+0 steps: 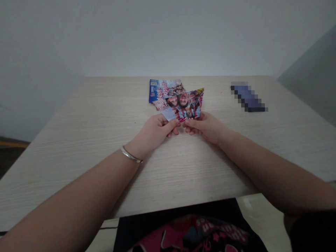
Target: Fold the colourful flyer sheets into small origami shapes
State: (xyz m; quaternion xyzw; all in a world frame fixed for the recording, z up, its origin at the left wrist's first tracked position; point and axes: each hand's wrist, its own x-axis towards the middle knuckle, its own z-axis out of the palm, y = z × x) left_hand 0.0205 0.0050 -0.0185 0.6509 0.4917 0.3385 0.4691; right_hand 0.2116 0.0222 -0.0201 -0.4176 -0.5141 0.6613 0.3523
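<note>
A colourful printed leaflet with pictures of people on it is held tilted above the table, its lower edge pinched in both hands. My left hand, with a silver bangle at the wrist, grips the lower left part between thumb and fingers. At the lower right, my right hand pinches the same leaflet, thumb on top. Just behind it lie more printed leaflets, blue and red with a small square code, partly hidden by the held one. How many lie there I cannot tell.
The pale wood-grain table reaches back to a plain wall. Toward the back right lies a dark flat rectangular object, blurred by large pixels. The table's front edge runs close to my lap.
</note>
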